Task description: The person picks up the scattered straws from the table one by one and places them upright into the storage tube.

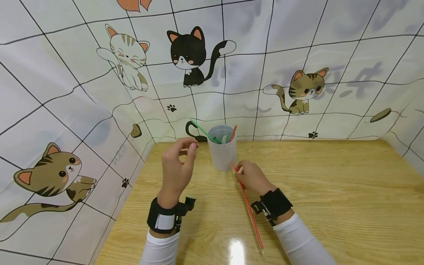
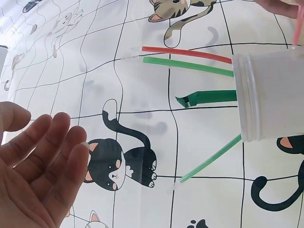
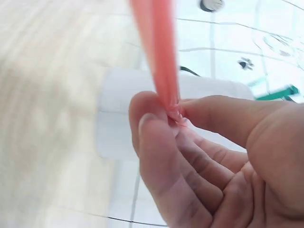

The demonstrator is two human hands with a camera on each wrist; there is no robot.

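My right hand (image 1: 254, 179) pinches a long red straw (image 1: 250, 211) between thumb and fingers, close to its upper end. The straw slants down over the tabletop toward me, and clear wrapping shows at its tip. Just behind that hand stands a white plastic cup (image 1: 223, 157). Out of its mouth stick a red straw (image 2: 185, 52), two green straws, one (image 2: 209, 159) leaning apart from the rest, and a dark green strip (image 2: 213, 97) with a bent end. To the left of the cup, my left hand (image 1: 177, 167) is raised with loosely bent fingers and holds nothing.
The cup stands on a wood-grain table (image 1: 314, 191) near its back edge. Behind and to the left rises a white sheet (image 1: 251, 73) printed with black grid lines and cartoon cats. Black straps with small cameras circle both wrists.
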